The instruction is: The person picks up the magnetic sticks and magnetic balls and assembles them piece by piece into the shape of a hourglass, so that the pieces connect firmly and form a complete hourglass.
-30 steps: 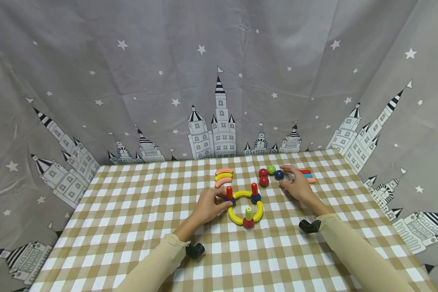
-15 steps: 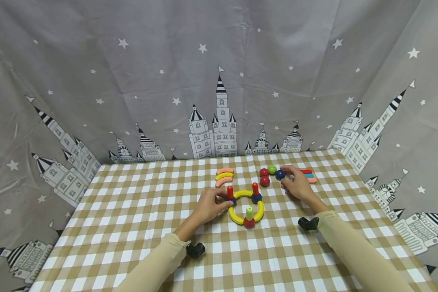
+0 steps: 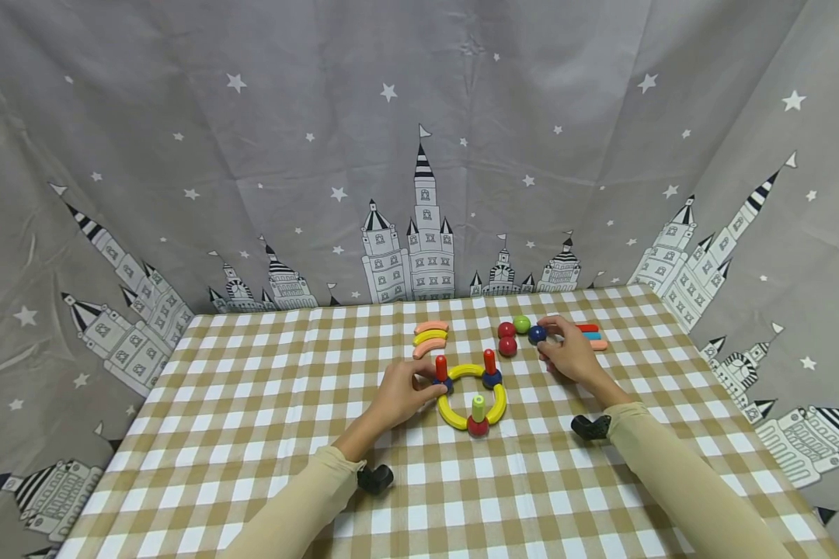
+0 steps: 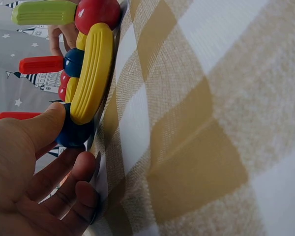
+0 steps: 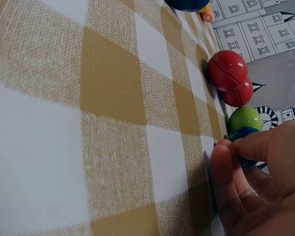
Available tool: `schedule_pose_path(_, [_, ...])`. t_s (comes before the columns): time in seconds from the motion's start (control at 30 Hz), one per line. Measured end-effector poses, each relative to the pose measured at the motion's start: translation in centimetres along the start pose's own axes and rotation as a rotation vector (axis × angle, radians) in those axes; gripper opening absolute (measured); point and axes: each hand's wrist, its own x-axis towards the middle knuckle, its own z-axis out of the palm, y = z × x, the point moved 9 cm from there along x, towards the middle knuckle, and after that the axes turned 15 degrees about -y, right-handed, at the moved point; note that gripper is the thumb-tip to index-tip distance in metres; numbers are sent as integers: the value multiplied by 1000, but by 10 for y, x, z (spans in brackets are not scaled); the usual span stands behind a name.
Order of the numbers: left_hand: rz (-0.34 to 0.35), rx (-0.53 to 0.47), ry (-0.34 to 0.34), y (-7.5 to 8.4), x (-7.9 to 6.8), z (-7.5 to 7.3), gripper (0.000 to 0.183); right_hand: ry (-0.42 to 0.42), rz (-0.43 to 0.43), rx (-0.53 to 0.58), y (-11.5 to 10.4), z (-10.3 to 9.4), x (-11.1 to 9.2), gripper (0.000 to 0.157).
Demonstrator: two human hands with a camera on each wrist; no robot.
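Note:
In the head view, a ring of yellow curved pieces (image 3: 498,405) is joined by balls. A red stick (image 3: 489,361) stands up from the blue ball at its back right. A light green stick (image 3: 478,409) stands on the red ball (image 3: 478,428) in front. My left hand (image 3: 398,394) holds the ring's left blue ball (image 4: 74,134) between thumb and fingers, under another red stick (image 3: 441,367). Farther right, my right hand (image 3: 571,354) pinches a loose blue ball (image 3: 537,335), close beside a green ball (image 3: 522,324).
Two red balls (image 3: 507,346) lie left of the right hand. Red, blue and salmon sticks (image 3: 594,336) lie partly hidden behind it. Behind the ring rest salmon and yellow curved pieces (image 3: 429,338). A checked cloth (image 3: 252,404) covers the table, with a grey castle curtain (image 3: 531,78) behind.
The right hand's fingers have closed in on the blue ball, which they now pinch. The left hand stays on the ring. The view has shifted very slightly.

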Motion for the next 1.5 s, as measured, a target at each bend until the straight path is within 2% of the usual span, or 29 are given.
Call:
schedule_pose_path(0.3, [-34, 9, -28, -2, 2, 1, 17, 0, -10, 4, -1, 0, 0, 41])
schedule_pose_path(0.53, [-25, 1, -23, 0, 0, 0, 17, -8, -21, -7, -2, -3, 0, 40])
schedule_pose_path(0.77, [-12, -11, -28, 1, -1, 2, 15, -70, -62, 83, -5, -3, -5, 41])
schedule_pose_path(1.0, [-31, -5, -21, -1, -1, 1, 16, -84, -126, 59, -20, -7, -18, 42])
schedule_pose_path(1.2, [-18, -3, -12, -1, 0, 0, 17, -85, -155, 16, -34, -12, -29, 43])
schedule_pose_path(1.5, [-10, 1, -11, 2, -1, -1, 16, -100, -284, -19, -60, -11, -44, 39])
